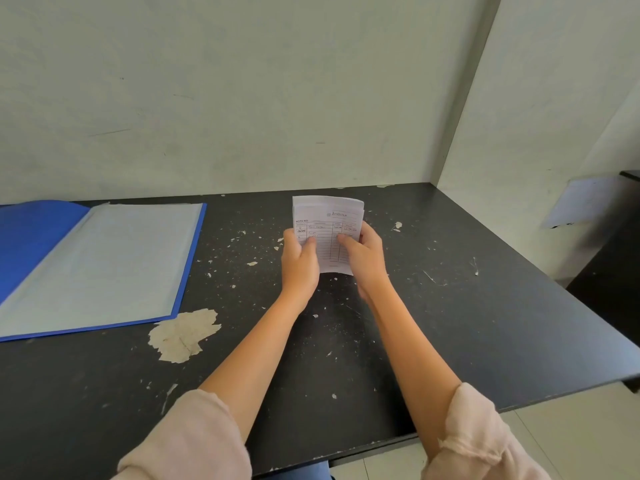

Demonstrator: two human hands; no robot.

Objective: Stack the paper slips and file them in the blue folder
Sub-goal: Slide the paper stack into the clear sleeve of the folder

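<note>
Nearest the viewer, pale pink sleeves [187,445] are pushed up the arms, and bare forearms reach forward over a black table [467,323] with chipped paint. Nearer than the fingers and to their left: a pale peeled patch [181,334]. Left hand [300,268] and right hand [365,261] each grip one side of a stack of printed paper slips [329,216], thumbs curled across the front sheet, other fingers hidden behind. Stack held upright; contact between its lower edge and the table cannot be told. Well left of the fingers: blue folder [34,237], open and flat, pale page uppermost. Beyond the fingertips: grey-green wall [242,98].
</note>
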